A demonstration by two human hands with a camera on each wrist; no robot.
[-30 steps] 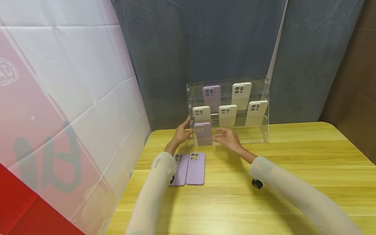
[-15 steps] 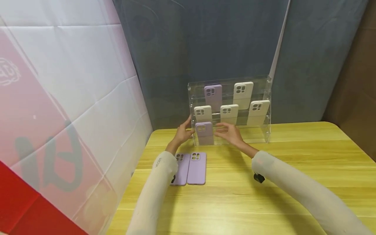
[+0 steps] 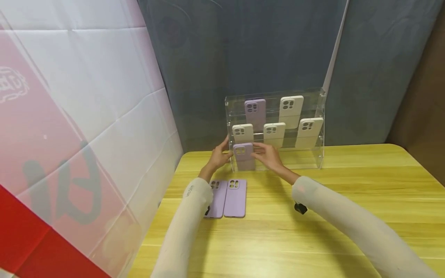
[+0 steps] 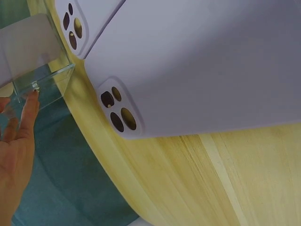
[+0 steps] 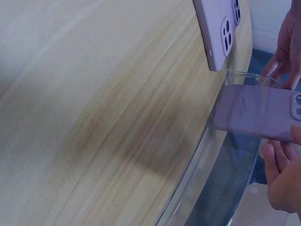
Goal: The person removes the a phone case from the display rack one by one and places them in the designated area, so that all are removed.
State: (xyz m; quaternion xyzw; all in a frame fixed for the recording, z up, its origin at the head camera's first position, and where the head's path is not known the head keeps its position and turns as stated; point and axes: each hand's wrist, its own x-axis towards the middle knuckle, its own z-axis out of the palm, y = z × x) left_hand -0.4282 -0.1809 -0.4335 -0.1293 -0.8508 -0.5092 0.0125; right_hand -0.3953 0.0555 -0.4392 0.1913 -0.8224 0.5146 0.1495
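Note:
A clear acrylic display stand (image 3: 300, 159) holds purple and white phone cases in tiers. My left hand (image 3: 218, 157) holds the stand's left side, thumb near the front edge and fingers reaching behind; the left wrist view shows its fingertips (image 4: 32, 96) on the clear panel. In the lowest tier, at the left, stands a purple phone case (image 3: 244, 157). My right hand (image 3: 269, 156) is at that case's right edge, with thumb and forefinger touching it. The right wrist view shows the thumb (image 5: 296, 133) overlapping the case near its camera cutout, other fingers below.
Two more purple phone cases (image 3: 235, 199) lie side by side on the wooden table (image 3: 295, 235), in front of the stand, the left one partly behind my sleeve. A dark curtain (image 3: 271, 46) hangs behind the table, and a printed sheet (image 3: 114, 85) stands on the left.
My right hand has moved left from beside the lowest purple phone case to touch its right edge. The left hand stays at the stand's side. The view has shifted slightly.

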